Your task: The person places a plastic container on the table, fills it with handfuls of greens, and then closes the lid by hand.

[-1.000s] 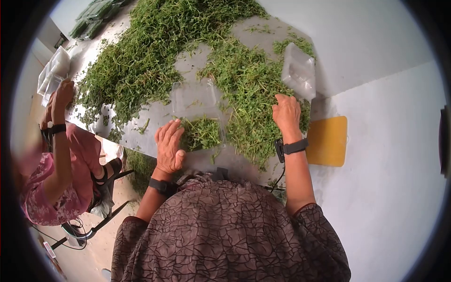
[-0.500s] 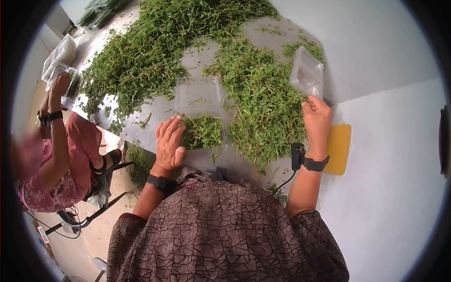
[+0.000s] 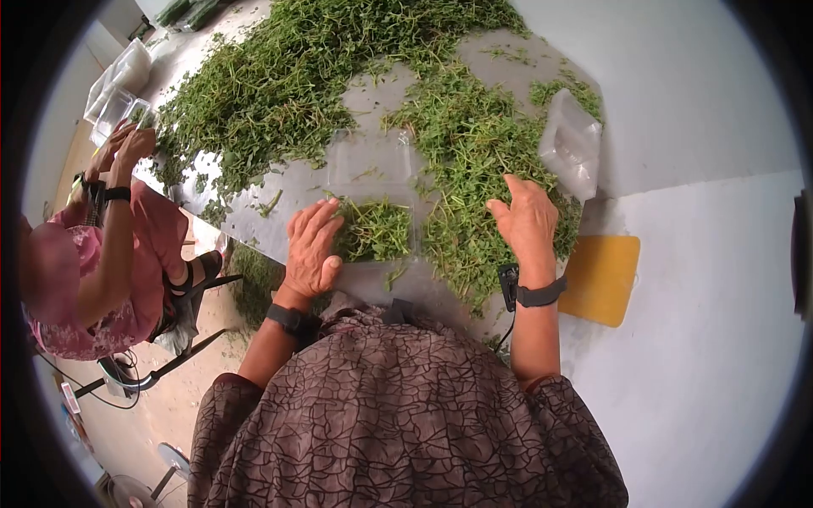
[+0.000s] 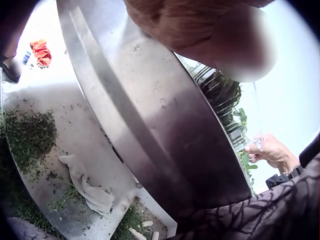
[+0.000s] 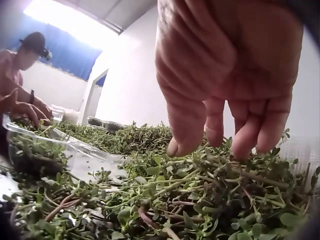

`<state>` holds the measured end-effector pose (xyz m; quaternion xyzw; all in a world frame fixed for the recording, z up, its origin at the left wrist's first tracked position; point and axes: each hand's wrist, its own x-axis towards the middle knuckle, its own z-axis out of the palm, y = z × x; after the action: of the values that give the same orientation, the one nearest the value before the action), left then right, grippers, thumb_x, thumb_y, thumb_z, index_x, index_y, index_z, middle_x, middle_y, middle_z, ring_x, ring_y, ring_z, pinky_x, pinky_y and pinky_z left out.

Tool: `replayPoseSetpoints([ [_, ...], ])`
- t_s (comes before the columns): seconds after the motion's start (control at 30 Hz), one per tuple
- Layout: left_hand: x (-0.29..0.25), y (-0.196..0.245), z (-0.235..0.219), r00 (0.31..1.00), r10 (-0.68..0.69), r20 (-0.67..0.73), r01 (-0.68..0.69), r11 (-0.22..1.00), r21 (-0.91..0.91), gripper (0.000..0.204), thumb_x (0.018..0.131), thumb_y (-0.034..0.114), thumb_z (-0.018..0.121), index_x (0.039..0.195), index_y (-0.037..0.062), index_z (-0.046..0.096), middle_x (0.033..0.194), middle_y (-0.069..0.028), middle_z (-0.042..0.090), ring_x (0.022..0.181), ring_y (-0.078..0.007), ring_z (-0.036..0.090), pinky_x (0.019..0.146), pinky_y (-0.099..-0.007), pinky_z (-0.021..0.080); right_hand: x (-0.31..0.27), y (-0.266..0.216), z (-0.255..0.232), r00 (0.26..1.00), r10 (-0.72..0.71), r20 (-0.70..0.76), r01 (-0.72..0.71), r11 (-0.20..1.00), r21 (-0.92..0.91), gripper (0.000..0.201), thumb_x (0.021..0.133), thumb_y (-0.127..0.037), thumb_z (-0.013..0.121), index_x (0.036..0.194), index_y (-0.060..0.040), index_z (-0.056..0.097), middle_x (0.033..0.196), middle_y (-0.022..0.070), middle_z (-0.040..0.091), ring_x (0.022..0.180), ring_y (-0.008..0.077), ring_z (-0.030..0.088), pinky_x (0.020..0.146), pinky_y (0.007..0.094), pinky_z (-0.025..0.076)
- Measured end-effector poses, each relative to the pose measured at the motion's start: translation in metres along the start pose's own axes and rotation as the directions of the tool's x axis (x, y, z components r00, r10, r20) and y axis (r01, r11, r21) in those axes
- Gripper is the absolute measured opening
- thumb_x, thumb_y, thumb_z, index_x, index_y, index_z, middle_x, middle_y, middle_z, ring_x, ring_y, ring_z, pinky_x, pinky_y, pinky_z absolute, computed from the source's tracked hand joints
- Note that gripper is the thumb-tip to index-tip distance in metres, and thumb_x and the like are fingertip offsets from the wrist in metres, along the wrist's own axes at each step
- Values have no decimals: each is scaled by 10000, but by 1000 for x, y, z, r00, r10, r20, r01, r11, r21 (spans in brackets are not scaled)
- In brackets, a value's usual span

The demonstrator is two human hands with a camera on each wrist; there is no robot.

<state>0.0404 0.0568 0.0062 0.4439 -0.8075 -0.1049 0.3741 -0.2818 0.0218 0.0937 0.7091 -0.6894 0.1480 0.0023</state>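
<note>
In the head view an open clear plastic box (image 3: pixel 416 230) with leafy green stems (image 3: pixel 373 233) inside lies before me, its clear lid (image 3: pixel 368 162) folded back on the far side. My left hand (image 3: pixel 313 252) rests at the box's left edge, fingers nearly straight and thumb apart. Over the loose greens (image 3: pixel 461 169) on the right is my right hand (image 3: pixel 529 224), thumb spread from the fingers. The right wrist view shows that hand's fingers (image 5: pixel 182 130) pointing down, tips right at the top of the pile, gripping no stems that show.
A larger heap of greens (image 3: pixel 262 106) covers the table's far left. Clear empty boxes (image 3: pixel 576 144) stand on edge at the right, near a yellow board (image 3: pixel 603 279). At left another person (image 3: pixel 106 254) works over a clear box (image 3: pixel 112 114).
My right hand went right to the pile's outer edge with fingers curled, then came back left over the greens and opened. My left hand stayed at the box.
</note>
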Motion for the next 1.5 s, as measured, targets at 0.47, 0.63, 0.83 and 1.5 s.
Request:
replayPoseSetpoints([
  [0.47,-1,-2,-2,1000,21,11,-21,1000,-17,576,920,496,329,1121,3,549,1316,-161,481,1216,-347,438,1021,-472,279,2,19,15,939,-27,-342,12,999,-46,97,694,-93,630,700,-10,583,649,168,578,575,340,553,533,402,449],
  [0.63,1,-2,-4,999,42,7,-41,999,-35,567,919,479,351,1115,-15,547,1315,-167,478,1216,-348,436,1019,-478,288,0,31,-13,930,275,-244,-235,955,180,79,728,-48,612,769,18,595,661,143,587,550,232,571,535,340,447],
  [0.83,0,-3,-2,999,54,-1,-54,997,-58,557,916,470,369,1113,-21,544,1317,-174,473,1213,-353,436,1013,-486,295,-6,-24,-57,869,494,-30,-310,590,745,62,830,-15,583,824,38,615,701,7,607,571,89,575,513,217,443],
  [1.5,-2,-9,-2,999,47,-5,-47,983,-177,548,937,450,312,1196,-2,484,1345,-180,446,1244,-362,409,1031,-485,261,-27,-129,-11,991,93,101,-134,822,553,248,756,19,643,1003,1,652,952,164,672,727,208,677,629,287,516],
])
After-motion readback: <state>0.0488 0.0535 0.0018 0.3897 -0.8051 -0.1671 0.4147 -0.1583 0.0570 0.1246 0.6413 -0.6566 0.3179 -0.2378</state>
